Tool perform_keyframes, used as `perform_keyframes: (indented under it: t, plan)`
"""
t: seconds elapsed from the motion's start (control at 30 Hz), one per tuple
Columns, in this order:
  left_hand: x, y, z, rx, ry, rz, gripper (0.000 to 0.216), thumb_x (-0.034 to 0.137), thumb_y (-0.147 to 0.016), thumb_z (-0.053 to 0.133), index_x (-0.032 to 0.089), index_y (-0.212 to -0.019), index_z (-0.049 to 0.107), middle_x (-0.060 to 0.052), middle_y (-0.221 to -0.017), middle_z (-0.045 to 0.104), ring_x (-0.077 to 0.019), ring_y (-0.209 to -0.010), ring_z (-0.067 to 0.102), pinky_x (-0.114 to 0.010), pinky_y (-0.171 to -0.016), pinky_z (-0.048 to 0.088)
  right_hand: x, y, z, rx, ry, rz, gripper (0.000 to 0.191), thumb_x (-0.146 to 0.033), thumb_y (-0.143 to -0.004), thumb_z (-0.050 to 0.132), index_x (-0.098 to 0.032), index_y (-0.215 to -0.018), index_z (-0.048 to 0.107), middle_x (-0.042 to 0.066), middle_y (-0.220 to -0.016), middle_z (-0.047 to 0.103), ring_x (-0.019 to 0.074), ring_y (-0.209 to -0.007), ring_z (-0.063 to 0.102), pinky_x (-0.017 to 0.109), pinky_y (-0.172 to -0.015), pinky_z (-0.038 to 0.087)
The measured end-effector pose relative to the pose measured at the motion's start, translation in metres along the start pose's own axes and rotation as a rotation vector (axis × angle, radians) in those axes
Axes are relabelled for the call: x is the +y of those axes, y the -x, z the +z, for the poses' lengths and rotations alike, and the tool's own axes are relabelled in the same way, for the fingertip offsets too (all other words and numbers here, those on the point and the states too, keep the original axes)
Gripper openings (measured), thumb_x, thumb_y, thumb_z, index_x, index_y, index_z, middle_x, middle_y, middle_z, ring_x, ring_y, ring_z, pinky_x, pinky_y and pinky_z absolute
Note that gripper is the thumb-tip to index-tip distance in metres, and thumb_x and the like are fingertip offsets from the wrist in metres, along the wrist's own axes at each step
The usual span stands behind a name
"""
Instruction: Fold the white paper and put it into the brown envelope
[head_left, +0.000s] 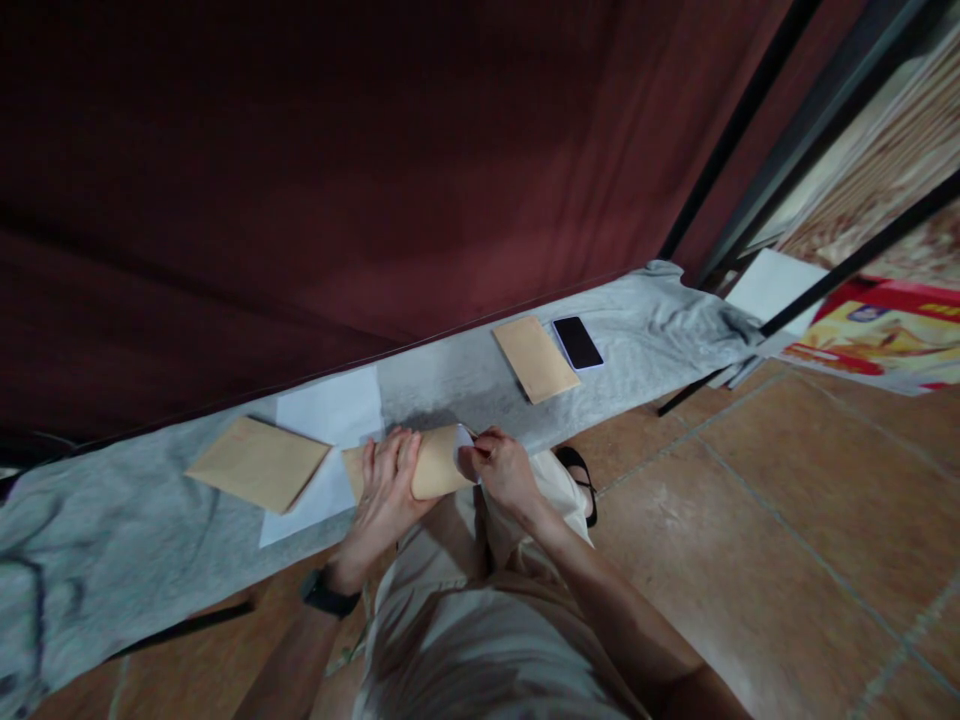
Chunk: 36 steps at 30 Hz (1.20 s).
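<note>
A tan paper envelope [441, 462] lies at the near edge of the cloth-covered surface, over my lap. My left hand [386, 475] rests across its left part, fingers over the top and thumb along the near edge. At its right end, my right hand [501, 465] pinches the mouth of the envelope, where a bit of white [463, 437] shows; whether this is a sheet inside or the lining, I cannot tell. Sheets of white paper [330, 405] lie beneath and left of my left hand. On them partly rests a stack of tan envelopes [259, 462].
Another tan envelope [534, 358] lies to the right, beside a dark-screened phone [577, 343]. Grey cloth [637, 310] covers the narrow surface. A dark red curtain [375, 200] hangs behind it. Black poles [735, 140] and a red-and-yellow box [885, 335] stand at the right.
</note>
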<state>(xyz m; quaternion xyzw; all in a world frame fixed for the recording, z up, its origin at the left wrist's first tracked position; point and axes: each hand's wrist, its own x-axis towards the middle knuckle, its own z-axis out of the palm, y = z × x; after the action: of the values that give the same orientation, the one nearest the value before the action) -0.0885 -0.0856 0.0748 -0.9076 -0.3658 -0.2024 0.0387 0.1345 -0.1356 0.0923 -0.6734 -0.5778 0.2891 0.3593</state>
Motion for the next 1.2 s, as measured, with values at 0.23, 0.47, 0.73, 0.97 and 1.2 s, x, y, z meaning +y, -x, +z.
perform_keyframes:
  t: [0.23,0.47,0.73,0.97,1.2]
  plan:
    - [0.003,-0.004,0.002,-0.008,-0.01,0.009,0.092,0.041,-0.087,0.069,0.014,-0.16,0.019,-0.026,-0.147,0.047,-0.0412,-0.143,0.043,-0.065,-0.122,0.023,0.003,-0.001,0.004,0.032,-0.022,0.042,0.028,-0.022,-0.094,0.063,-0.02,-0.066,0.069,0.004,-0.09,0.07,0.0146,-0.075,0.064,0.023,-0.069,0.042]
    - [0.002,-0.004,0.0,-0.037,-0.038,0.027,0.088,0.038,-0.089,0.067,0.015,-0.16,0.02,-0.025,-0.147,0.048,-0.0413,-0.145,0.041,-0.066,-0.122,0.023,0.006,-0.001,0.011,0.122,-0.112,0.134,0.015,-0.022,-0.088,0.067,-0.019,-0.073,0.066,0.003,-0.084,0.069,0.0159,-0.076,0.063,0.024,-0.07,0.043]
    - [0.001,-0.009,-0.001,-0.038,-0.047,0.081,0.084,0.035,-0.087,0.071,0.013,-0.157,0.031,-0.027,-0.15,0.047,-0.0423,-0.148,0.037,-0.066,-0.124,0.019,0.017,0.002,0.028,0.256,-0.409,0.225,0.017,-0.033,-0.082,0.065,-0.022,-0.074,0.056,-0.003,-0.069,0.063,0.0147,-0.064,0.057,0.025,-0.061,0.04]
    - [-0.001,-0.014,0.0,-0.064,-0.03,0.072,0.083,0.036,-0.086,0.072,0.013,-0.157,0.034,-0.027,-0.151,0.046,-0.0423,-0.148,0.037,-0.067,-0.123,0.018,0.029,-0.004,0.04,0.337,-0.614,0.26,0.027,-0.037,-0.074,0.072,-0.023,-0.09,0.055,-0.008,-0.07,0.056,0.0123,-0.062,0.053,0.022,-0.058,0.041]
    - [-0.008,-0.018,0.0,-0.112,0.002,0.088,0.093,0.037,-0.084,0.076,0.014,-0.161,0.027,-0.027,-0.158,0.039,-0.0422,-0.153,0.028,-0.067,-0.124,0.013,0.035,-0.009,0.04,0.188,-0.753,0.278,0.025,-0.042,-0.074,0.072,-0.02,-0.069,0.06,-0.006,-0.056,0.054,0.0117,-0.056,0.052,0.022,-0.052,0.038]
